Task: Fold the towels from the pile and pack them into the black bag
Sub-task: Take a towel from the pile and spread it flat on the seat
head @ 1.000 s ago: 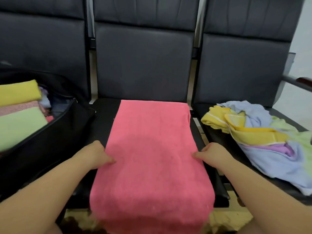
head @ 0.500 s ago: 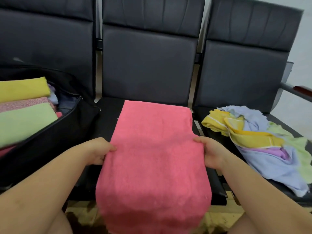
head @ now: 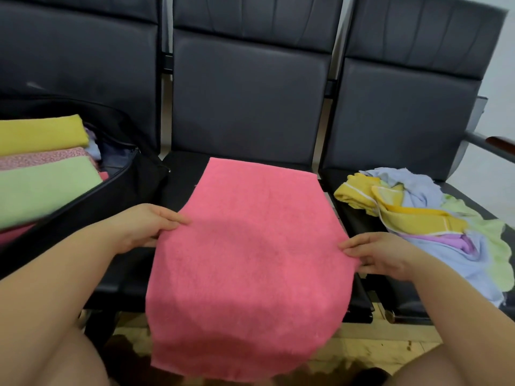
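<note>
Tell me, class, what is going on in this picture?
A person is folding towels on a row of dark seats. The left hand and right hand each pinch a side edge of a pink towel spread over the middle seat, its near end hanging off the front. Folded towels already lie in the black bag on the left. A pile of unfolded towels waits on the right seat.

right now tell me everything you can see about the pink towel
The pink towel looks like soft terry cloth, plain, laid lengthwise on the middle seat, its near end hanging over the front edge. The left hand and right hand pinch its side edges around mid-length.
</note>
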A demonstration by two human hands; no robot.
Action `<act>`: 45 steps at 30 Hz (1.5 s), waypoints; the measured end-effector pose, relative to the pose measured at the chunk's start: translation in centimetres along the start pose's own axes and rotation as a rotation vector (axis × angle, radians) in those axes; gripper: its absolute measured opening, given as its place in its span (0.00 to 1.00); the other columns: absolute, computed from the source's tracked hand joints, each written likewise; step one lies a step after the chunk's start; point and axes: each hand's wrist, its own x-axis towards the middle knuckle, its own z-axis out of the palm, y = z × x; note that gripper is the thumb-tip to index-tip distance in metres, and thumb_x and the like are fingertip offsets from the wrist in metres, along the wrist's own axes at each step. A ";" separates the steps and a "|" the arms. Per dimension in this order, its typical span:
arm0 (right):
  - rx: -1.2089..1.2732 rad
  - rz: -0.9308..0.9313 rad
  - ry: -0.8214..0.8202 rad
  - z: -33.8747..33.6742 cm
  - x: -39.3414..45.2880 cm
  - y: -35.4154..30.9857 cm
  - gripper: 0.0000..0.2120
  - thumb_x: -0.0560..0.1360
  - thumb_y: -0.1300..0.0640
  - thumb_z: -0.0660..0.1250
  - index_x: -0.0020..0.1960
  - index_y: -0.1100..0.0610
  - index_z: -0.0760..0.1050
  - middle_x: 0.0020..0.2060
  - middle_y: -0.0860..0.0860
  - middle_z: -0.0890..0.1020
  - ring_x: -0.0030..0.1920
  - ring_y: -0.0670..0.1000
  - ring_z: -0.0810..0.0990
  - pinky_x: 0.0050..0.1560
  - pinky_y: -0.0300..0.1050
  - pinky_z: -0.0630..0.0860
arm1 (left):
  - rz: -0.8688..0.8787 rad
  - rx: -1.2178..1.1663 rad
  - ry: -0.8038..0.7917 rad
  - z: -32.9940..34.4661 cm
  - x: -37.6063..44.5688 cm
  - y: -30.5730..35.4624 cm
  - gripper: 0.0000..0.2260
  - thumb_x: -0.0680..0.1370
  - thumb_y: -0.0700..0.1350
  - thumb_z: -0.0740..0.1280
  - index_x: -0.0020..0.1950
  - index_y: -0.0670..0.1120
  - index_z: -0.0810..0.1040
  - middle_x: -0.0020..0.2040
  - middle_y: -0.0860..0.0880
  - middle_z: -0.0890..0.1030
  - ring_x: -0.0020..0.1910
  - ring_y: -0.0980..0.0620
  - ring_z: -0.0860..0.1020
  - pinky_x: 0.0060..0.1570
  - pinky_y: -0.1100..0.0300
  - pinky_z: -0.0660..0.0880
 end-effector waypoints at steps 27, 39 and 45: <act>0.300 -0.331 -0.135 -2.5 -10.2 -2.5 0.40 0.35 0.38 0.83 0.44 0.55 0.86 0.46 0.55 0.86 0.43 0.52 0.85 0.36 0.44 0.81 | 0.454 -0.244 -0.012 -2.7 -10.6 2.7 0.34 0.35 0.69 0.78 0.33 0.50 0.86 0.40 0.43 0.83 0.36 0.53 0.82 0.34 0.64 0.78; -0.524 -0.470 0.398 -2.2 -7.2 -4.0 0.04 0.73 0.52 0.70 0.40 0.50 0.82 0.33 0.42 0.82 0.41 0.43 0.77 0.40 0.33 0.67 | 0.436 0.541 0.327 -2.6 -5.9 3.5 0.18 0.76 0.54 0.66 0.35 0.41 0.79 0.25 0.49 0.77 0.25 0.52 0.75 0.30 0.66 0.68; -0.466 -0.394 0.468 -1.8 -2.7 -4.7 0.12 0.79 0.52 0.63 0.40 0.55 0.78 0.20 0.49 0.78 0.23 0.48 0.76 0.32 0.42 0.72 | 0.346 0.248 0.378 -1.4 -1.5 3.9 0.18 0.79 0.47 0.65 0.32 0.40 0.74 0.20 0.49 0.73 0.16 0.57 0.68 0.18 0.68 0.66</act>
